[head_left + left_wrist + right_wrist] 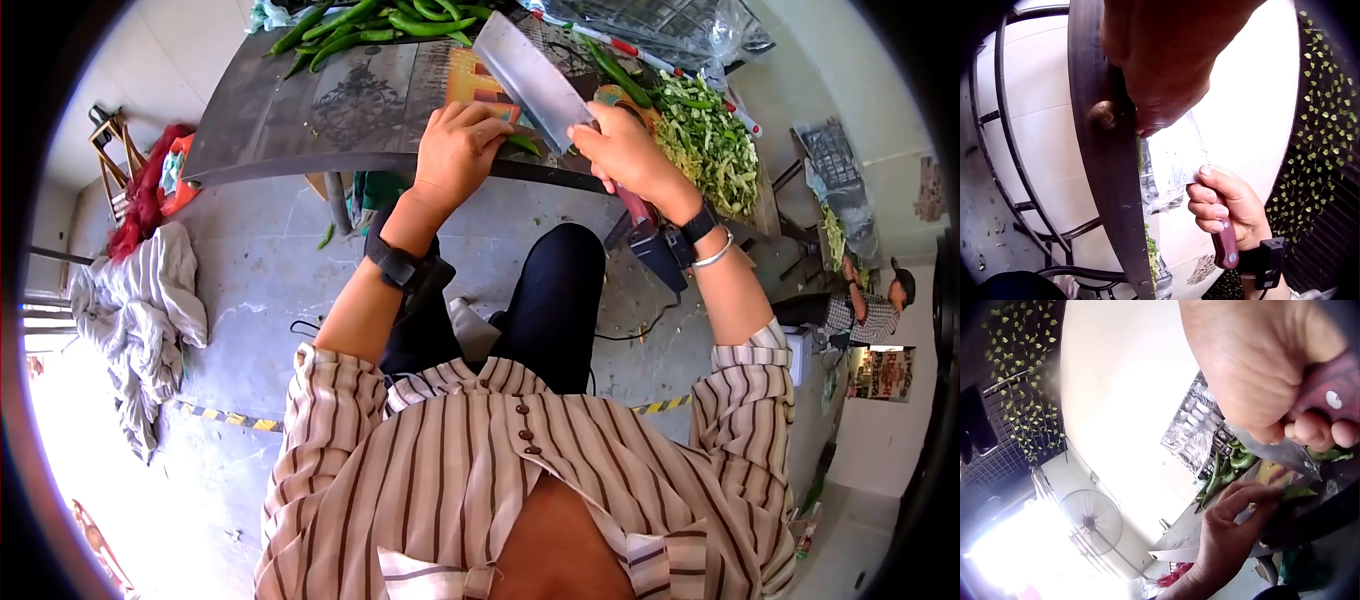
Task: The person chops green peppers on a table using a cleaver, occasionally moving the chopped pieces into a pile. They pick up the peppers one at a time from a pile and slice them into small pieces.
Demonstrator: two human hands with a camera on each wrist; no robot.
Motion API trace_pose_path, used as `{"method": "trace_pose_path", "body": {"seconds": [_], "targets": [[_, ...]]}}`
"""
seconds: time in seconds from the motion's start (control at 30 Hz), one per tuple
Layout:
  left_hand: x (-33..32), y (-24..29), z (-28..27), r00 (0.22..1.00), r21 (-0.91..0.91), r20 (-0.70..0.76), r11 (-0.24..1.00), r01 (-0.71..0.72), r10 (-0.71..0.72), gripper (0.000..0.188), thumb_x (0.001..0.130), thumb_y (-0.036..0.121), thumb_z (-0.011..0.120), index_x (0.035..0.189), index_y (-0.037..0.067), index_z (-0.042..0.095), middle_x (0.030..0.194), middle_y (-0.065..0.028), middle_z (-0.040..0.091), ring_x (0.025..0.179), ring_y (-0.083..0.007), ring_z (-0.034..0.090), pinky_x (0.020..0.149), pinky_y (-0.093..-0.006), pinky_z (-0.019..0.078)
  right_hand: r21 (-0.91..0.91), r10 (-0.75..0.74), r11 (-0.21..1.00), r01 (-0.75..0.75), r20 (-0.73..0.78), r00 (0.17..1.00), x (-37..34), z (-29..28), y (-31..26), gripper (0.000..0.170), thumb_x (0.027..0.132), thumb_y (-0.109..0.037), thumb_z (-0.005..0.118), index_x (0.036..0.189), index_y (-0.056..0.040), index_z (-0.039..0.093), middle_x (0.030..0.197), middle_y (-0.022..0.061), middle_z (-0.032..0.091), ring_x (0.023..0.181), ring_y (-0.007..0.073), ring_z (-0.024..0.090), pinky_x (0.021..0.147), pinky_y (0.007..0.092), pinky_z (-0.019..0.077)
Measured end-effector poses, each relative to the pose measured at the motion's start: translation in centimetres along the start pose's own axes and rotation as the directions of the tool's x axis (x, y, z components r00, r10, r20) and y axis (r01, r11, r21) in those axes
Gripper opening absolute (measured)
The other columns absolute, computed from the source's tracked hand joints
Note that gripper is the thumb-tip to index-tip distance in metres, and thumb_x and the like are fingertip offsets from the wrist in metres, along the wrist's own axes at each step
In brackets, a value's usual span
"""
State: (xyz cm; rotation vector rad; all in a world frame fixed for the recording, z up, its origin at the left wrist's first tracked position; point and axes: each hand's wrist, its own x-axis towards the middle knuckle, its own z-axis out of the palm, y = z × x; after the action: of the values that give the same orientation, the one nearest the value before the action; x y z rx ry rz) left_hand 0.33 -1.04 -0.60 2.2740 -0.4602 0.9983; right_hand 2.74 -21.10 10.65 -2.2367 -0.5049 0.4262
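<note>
My right hand (632, 158) grips a cleaver by its dark red wooden handle (1227, 247). The broad steel blade (530, 85) is raised and tilted over the table's near edge, its lower end close to the left hand. At that edge my left hand (460, 148) holds a green chili pepper (523, 145) with bent fingers, and one end of the pepper sticks out to the right. In the right wrist view the left hand (1229, 528) pinches the pepper (1299, 492) against the tabletop. Most of the pepper is hidden beneath the fingers.
Whole green chilies (375, 25) lie piled at the table's back left. A heap of chopped green pieces (712, 150) covers the right end, with a long chili (612, 70) beside it. Plastic wrapping (690, 30) lies behind. Another person (870, 312) is at far right.
</note>
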Motion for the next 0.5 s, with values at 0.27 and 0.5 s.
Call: {"method": "trace_pose_path", "body": {"seconds": [0.27, 0.5], "targets": [[-0.1, -0.4, 0.0, 0.999, -0.053, -0.034, 0.998, -0.024, 0.022, 0.011, 0.075, 0.013, 0.069, 0.085, 0.016, 0.069, 0.091, 0.0045, 0.063, 0.085, -0.0195, 0.058, 0.076, -0.0318, 0.0428, -0.085, 0.015, 0.996, -0.008, 0.075, 0.997, -0.3, 0.7, -0.7, 0.025, 0.091, -0.021, 0.050, 0.091, 0.0043, 0.051, 0.053, 0.0034, 0.048, 0.038, 0.0120, 0.046, 0.038, 0.0286, 0.0392], [-0.1, -0.2, -0.1, 1.000, -0.037, -0.028, 0.999, -0.007, 0.006, 0.010, 0.074, 0.013, 0.069, 0.084, 0.016, 0.068, 0.090, 0.0044, 0.063, 0.085, -0.0191, 0.058, 0.077, -0.0320, 0.0436, -0.245, 0.050, 0.969, -0.004, 0.180, 0.982, 0.8, 0.0, -1.9, 0.024, 0.091, -0.021, 0.050, 0.087, 0.0026, 0.050, 0.053, 0.0038, 0.049, 0.038, 0.0133, 0.047, 0.036, 0.0291, 0.0394]]}}
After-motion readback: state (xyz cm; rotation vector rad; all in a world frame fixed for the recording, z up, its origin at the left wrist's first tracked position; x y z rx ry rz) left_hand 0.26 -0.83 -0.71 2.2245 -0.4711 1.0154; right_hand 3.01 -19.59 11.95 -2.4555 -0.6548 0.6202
